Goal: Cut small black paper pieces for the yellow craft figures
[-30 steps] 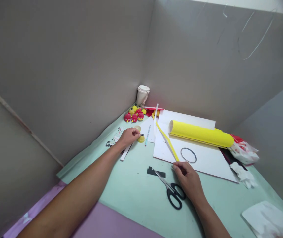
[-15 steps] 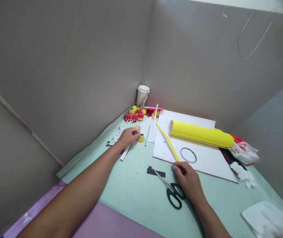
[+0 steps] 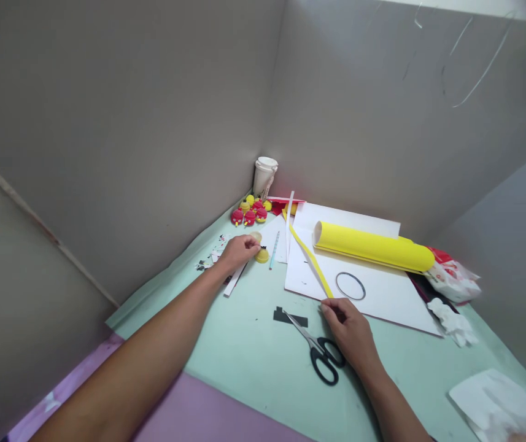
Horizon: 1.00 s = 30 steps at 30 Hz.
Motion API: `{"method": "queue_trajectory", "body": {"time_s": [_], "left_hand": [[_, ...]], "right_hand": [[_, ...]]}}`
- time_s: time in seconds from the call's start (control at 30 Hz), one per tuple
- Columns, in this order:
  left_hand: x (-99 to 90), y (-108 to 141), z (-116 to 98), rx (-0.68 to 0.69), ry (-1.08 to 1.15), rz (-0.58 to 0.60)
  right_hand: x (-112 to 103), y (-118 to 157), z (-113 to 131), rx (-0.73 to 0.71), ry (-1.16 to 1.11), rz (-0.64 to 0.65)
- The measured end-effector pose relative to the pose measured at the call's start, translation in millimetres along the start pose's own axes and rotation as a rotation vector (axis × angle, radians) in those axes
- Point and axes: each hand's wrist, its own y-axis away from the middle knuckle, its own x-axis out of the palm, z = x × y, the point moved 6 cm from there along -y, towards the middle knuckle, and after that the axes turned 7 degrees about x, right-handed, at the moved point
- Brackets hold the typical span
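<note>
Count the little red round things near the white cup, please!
4 that I can see: the left red one, the middle red one and the right red one in front, then the back red one behind them. Others may be hidden.

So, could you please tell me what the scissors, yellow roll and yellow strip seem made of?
Scissors: apparently metal blades, by their grey sheen; handles probably smooth black plastic.
Yellow roll: matte sheet, paper or thin foam, by its curled open end.
Yellow strip: similarly matte and bent, perhaps paper.

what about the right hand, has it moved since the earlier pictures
No, not visibly: the right hand is at the same spot by the near edge of the white board.
</note>
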Motion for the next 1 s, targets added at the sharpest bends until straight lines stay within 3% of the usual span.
{"method": "queue_trajectory", "body": {"time_s": [0.33, 0.53, 0.73, 0.87, 1.0], "left_hand": [[2.5, 3, -6, -0.055, 0.240, -0.002], [7.3, 12, -42, -0.073, 0.410, 0.065], [26.5, 53, -79, -0.131, 0.492, 0.230], [32.3, 86, -92, -0.213, 0.479, 0.326], [31.0, 108, -100, -0.250, 0.467, 0.402]], "right_hand": [[0, -1, -1, 0.013, -0.026, -0.004], [-2, -1, 1, 0.006, -0.046, -0.014], [-9, 13, 23, -0.100, -0.051, -0.033], [-13, 44, 31, -0.259, 0.082, 0.066], [-17, 73, 24, -0.275, 0.204, 0.117]]}}
